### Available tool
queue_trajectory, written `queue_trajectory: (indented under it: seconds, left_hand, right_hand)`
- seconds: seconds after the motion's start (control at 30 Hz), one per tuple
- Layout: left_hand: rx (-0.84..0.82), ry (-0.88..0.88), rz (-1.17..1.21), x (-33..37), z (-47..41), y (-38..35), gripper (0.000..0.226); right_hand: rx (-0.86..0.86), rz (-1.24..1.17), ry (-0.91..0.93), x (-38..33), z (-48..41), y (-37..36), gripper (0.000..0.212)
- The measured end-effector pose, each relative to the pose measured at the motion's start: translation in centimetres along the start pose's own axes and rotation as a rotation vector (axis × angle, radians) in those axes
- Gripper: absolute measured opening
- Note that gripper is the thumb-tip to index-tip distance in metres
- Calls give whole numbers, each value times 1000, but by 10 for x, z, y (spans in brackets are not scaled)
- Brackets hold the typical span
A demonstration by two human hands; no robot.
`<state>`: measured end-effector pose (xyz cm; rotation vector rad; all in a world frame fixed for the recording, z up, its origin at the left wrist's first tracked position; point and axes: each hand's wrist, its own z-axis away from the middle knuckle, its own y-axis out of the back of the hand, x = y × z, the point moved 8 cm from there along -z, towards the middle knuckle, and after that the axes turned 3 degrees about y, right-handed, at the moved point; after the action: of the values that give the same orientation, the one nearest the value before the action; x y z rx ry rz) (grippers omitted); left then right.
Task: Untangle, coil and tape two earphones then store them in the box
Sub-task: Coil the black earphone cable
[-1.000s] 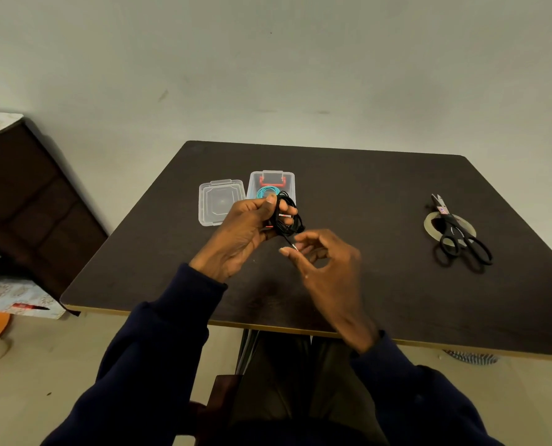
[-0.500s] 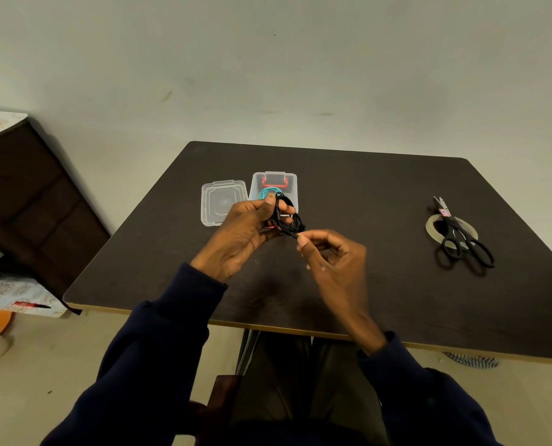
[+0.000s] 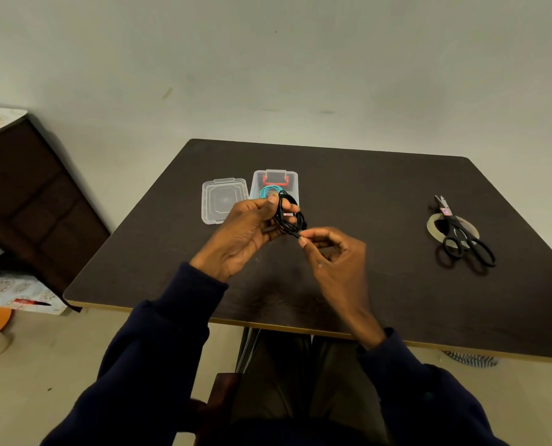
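Teal earphone (image 3: 270,190) is already in the box (image 3: 295,178) by the table's (image 3: 364,188) far edge. Our left hand (image 3: 245,233) grips the black coil (image 3: 290,219), our right hand (image 3: 336,255) pinches its loose end. Taping and boxing are left, we reckon.

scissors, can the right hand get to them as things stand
Probably yes: nothing lies between the right hand and the scissors on the tape roll, but it pinches the black earphone cord and must let go first.
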<state>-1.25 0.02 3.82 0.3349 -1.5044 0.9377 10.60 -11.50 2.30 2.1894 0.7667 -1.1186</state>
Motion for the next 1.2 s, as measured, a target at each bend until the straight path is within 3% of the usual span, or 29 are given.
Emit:
queue_trajectory:
  seconds: [0.83, 1.2]
  left_hand:
    - [9, 27, -53, -5, 0, -3, 24]
    - [77, 90, -7, -7, 2, -5, 25]
  right_hand:
    - [31, 158, 146, -12, 0, -2, 11]
    - [64, 265, 302, -21, 3, -2, 13]
